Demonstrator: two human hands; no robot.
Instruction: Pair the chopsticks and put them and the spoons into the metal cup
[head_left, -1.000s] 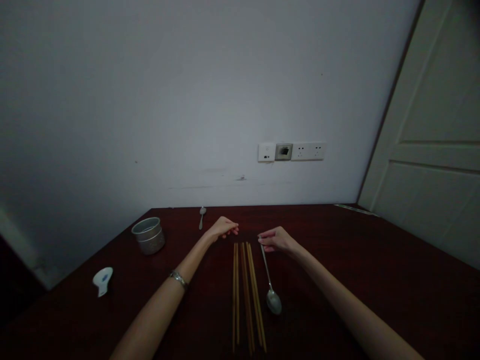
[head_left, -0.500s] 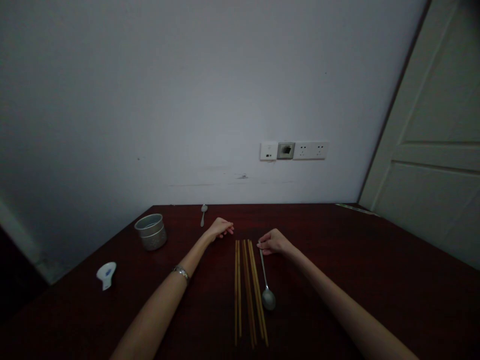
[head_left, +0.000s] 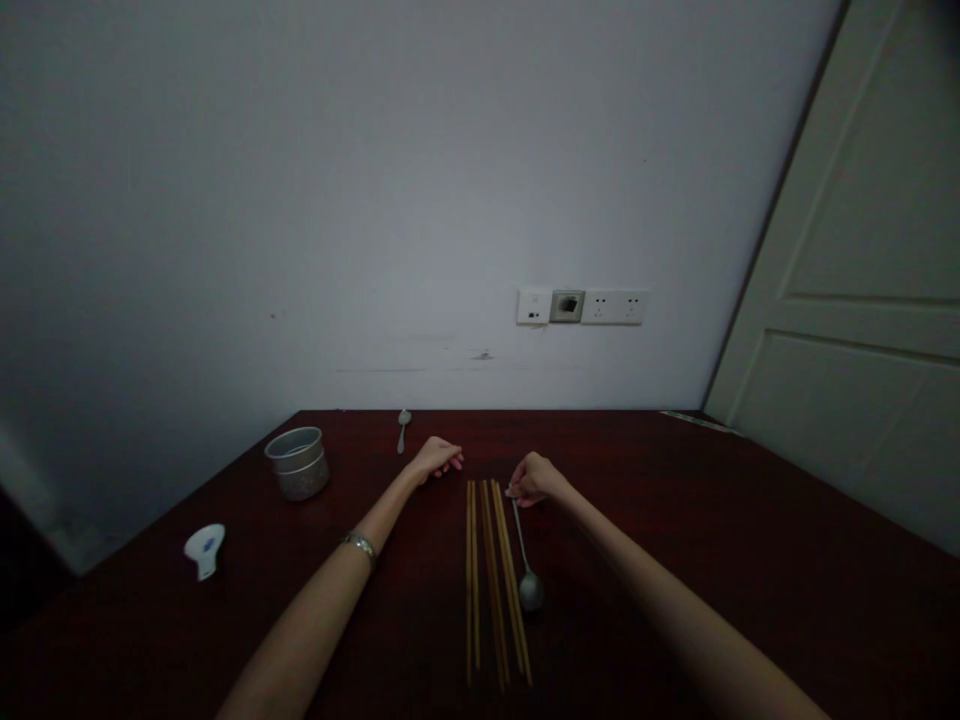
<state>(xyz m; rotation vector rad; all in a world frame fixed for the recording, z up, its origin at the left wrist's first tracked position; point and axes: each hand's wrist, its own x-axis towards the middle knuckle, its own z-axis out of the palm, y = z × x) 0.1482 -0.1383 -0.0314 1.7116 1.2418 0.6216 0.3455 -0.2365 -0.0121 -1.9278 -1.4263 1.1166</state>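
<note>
My right hand (head_left: pixel 531 477) pinches the far end of the handle of a long metal spoon (head_left: pixel 524 556), whose bowl lies toward me on the dark red table (head_left: pixel 750 560). The spoon lies right beside several wooden chopsticks (head_left: pixel 491 580) laid side by side, pointing away from me. My left hand (head_left: pixel 435 458) rests on the table just left of the chopsticks' far ends, fingers loosely curled with nothing in them. A metal bracelet is on my left wrist.
A round metal tin (head_left: pixel 298 462) stands at the left. A white ceramic spoon (head_left: pixel 203 549) lies near the left edge. A small metal spoon (head_left: pixel 403 428) lies by the wall. Wall sockets (head_left: pixel 582 306) and a door (head_left: pixel 862 330) stand beyond.
My right hand has drawn the metal spoon left, closer to the chopsticks, and its bowl has shifted away from me. My left hand has pulled back slightly to the left.
</note>
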